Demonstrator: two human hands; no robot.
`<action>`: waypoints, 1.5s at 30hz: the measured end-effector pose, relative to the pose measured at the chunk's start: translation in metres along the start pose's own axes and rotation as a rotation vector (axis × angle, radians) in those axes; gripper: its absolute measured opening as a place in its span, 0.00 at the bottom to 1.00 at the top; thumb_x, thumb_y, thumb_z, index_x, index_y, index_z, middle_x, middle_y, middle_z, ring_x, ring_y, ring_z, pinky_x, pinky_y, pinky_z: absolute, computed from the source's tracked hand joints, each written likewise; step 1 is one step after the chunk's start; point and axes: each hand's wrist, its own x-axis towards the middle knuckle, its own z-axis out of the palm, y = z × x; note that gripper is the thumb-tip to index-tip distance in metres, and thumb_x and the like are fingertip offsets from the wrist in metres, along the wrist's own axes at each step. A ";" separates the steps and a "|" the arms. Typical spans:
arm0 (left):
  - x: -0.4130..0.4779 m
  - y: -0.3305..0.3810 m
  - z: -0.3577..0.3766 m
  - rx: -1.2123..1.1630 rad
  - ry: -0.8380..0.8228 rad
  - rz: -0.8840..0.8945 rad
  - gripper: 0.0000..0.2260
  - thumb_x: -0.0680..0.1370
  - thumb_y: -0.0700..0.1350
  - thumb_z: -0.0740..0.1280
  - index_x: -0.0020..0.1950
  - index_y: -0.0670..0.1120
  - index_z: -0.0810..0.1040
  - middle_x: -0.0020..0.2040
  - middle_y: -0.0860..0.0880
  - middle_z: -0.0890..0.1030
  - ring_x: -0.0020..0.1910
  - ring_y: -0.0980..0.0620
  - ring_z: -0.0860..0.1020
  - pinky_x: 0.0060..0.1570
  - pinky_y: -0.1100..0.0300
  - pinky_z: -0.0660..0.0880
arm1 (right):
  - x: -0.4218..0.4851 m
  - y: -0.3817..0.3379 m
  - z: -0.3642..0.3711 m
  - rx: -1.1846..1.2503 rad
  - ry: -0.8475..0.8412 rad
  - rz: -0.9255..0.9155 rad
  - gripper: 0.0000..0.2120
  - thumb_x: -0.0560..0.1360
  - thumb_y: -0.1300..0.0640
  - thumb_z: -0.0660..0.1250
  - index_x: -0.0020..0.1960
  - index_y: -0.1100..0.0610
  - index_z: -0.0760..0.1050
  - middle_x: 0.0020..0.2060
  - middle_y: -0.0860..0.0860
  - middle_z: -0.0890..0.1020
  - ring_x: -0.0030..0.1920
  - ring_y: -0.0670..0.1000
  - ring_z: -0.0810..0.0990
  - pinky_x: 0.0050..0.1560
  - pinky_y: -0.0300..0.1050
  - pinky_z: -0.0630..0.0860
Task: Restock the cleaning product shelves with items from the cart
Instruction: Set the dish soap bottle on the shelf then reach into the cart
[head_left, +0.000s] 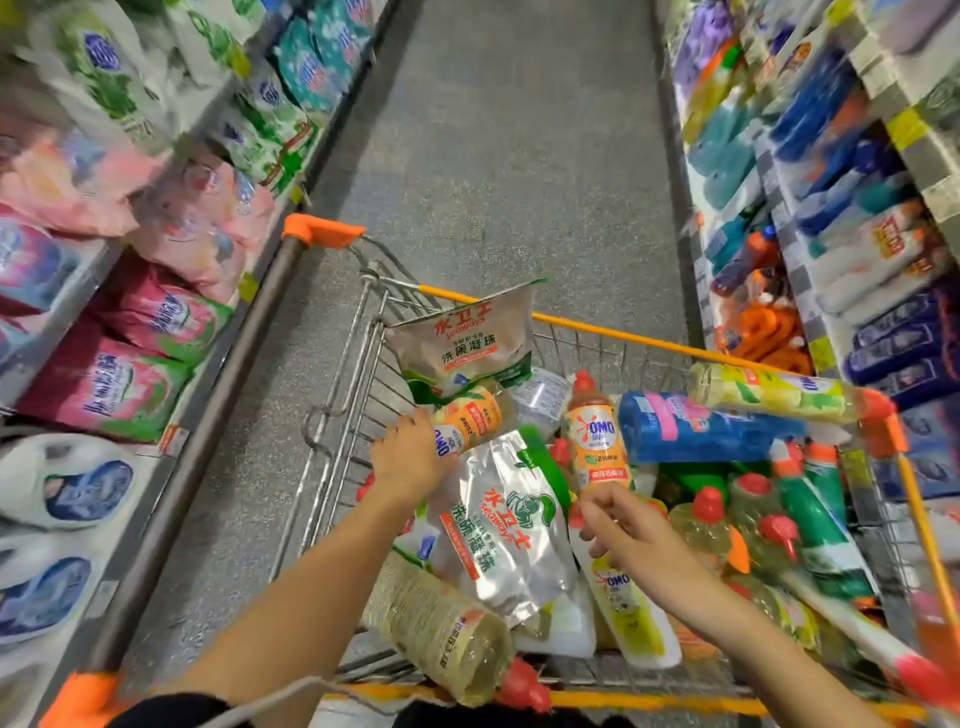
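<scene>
now, left hand grips lying bottle, right hand at upright bottle

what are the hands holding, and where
The left hand grips the lying orange bottle at its near end. The right hand is at the base of the upright orange bottle; grip unclear.
</scene>
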 end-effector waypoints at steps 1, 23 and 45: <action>0.002 0.001 0.000 -0.006 -0.013 -0.006 0.32 0.73 0.58 0.70 0.69 0.44 0.63 0.65 0.42 0.72 0.64 0.42 0.72 0.58 0.48 0.71 | 0.000 0.001 -0.002 -0.007 0.007 0.009 0.05 0.81 0.57 0.61 0.48 0.55 0.74 0.41 0.51 0.79 0.35 0.40 0.78 0.35 0.32 0.71; -0.015 0.031 -0.076 0.453 0.141 0.257 0.33 0.68 0.69 0.68 0.62 0.47 0.72 0.56 0.48 0.78 0.55 0.47 0.78 0.51 0.53 0.74 | -0.036 -0.005 -0.031 0.018 0.116 -0.086 0.01 0.78 0.57 0.65 0.48 0.54 0.75 0.43 0.56 0.79 0.44 0.54 0.78 0.41 0.38 0.73; -0.136 0.146 -0.088 -1.017 -0.165 0.598 0.42 0.60 0.64 0.72 0.70 0.56 0.62 0.71 0.50 0.68 0.67 0.54 0.71 0.66 0.52 0.72 | -0.060 -0.019 -0.069 0.430 0.248 -0.218 0.24 0.74 0.62 0.70 0.64 0.51 0.64 0.51 0.43 0.82 0.49 0.36 0.82 0.44 0.32 0.77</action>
